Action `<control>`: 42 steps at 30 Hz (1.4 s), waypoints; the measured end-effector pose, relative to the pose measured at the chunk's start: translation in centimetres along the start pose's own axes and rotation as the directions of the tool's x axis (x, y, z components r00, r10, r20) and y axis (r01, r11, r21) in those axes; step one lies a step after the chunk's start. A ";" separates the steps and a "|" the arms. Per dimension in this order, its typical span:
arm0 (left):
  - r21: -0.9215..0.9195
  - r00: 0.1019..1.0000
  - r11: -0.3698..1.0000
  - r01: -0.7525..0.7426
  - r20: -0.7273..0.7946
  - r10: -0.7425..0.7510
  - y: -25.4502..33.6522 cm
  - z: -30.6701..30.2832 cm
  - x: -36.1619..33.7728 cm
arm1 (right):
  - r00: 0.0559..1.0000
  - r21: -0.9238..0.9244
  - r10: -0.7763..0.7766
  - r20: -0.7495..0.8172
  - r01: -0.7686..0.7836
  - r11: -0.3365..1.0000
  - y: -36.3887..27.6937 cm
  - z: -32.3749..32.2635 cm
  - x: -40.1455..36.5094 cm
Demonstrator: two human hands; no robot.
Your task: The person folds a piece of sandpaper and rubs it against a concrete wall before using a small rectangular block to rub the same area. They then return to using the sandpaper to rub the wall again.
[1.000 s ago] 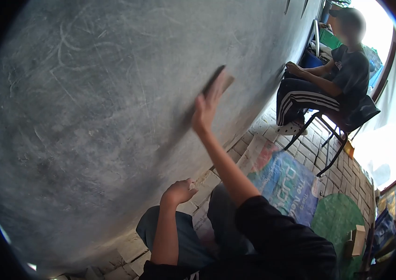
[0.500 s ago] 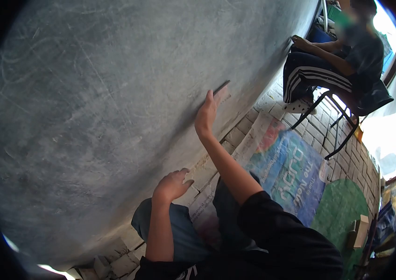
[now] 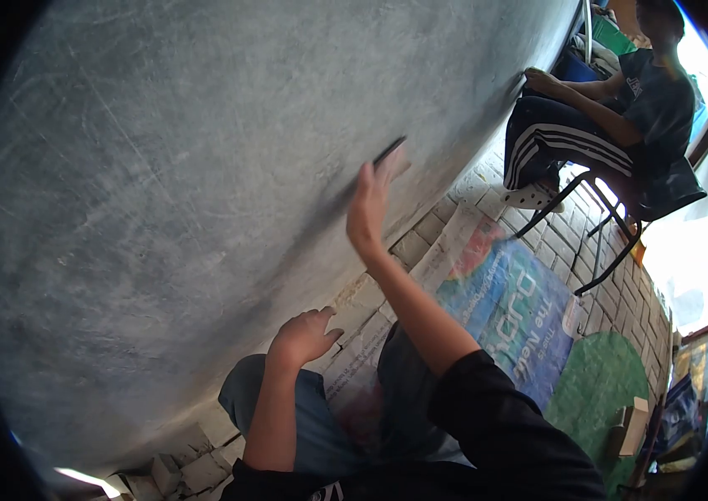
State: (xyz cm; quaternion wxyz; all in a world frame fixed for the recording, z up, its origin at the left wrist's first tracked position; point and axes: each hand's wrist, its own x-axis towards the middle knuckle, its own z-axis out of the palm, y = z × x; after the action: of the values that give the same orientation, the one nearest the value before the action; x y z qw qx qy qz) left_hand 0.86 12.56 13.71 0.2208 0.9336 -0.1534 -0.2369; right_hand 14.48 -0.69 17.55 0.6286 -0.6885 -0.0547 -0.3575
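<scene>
A grey, scratched wall (image 3: 154, 217) fills the left and middle of the head view. My right hand (image 3: 370, 207) is pressed along it with the arm stretched out, closed on a thin dark flat piece (image 3: 389, 150) that lies against the surface. Only the piece's edge shows, and my fingertips there are smeared by motion. Lower down, my left hand (image 3: 304, 337) hangs above my left knee, close to the wall's foot. It holds nothing, and its thumb and fingers are apart.
Another person (image 3: 621, 117) sits on a black chair (image 3: 663, 196) at upper right, one hand at the wall. Printed banner sheeting (image 3: 504, 301) and a green mat (image 3: 600, 376) cover the brick floor. A small wooden block (image 3: 634, 426) stands on the mat.
My right hand and the flat piece have shifted slightly along the wall, with the fingers now more blurred. The left hand keeps its pose. The whole view has tilted a little.
</scene>
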 end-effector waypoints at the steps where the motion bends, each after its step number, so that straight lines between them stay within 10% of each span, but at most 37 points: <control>1: -0.001 1.000 1.000 -0.002 -0.005 0.002 -0.2 -0.1 0.1 | 1.000 0.000 -0.005 0.001 0.005 1.000 -0.1 0.3 -0.7; 11: -0.017 1.000 1.000 0.003 0.001 -0.003 -0.3 -0.5 -0.7 | 0.993 -0.080 -0.025 0.111 0.034 0.996 0.0 0.4 -2.4; 14: -0.023 1.000 1.000 0.010 -0.013 -0.011 -0.4 -0.3 -0.9 | 0.985 0.043 0.169 -0.020 -0.168 0.985 0.7 0.5 -0.4; 17: -0.017 0.999 0.999 0.036 -0.002 -0.036 -0.1 -0.8 -0.9 | 0.985 -0.077 0.039 0.169 -0.026 0.997 -1.2 0.4 -3.6; 22: 0.039 1.000 0.999 0.022 0.005 -0.022 -0.6 0.1 -0.4 | 0.995 0.002 0.098 -0.012 -0.098 0.995 -0.3 0.9 -1.3; 24: 0.005 0.999 0.999 0.033 0.025 -0.033 -0.5 -0.1 -0.4 | 0.988 -0.132 -0.131 0.080 0.141 0.981 -0.3 1.3 -2.8; 33: 0.012 0.999 0.999 0.039 0.037 -0.039 -0.7 -0.3 -0.4 | 0.942 -0.244 -0.299 0.152 0.329 0.913 -0.2 0.1 -1.4; 42: 0.040 0.999 0.998 0.041 0.015 -0.042 0.2 -0.3 -1.3 | 0.987 -0.098 -0.149 0.058 0.154 0.983 -0.5 -0.3 0.3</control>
State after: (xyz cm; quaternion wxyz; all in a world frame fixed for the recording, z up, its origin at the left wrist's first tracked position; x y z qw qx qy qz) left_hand -0.10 12.98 14.48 0.1959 0.9390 -0.1405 -0.2454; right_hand 14.34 -0.96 18.15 0.5620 -0.7223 -0.1047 -0.3891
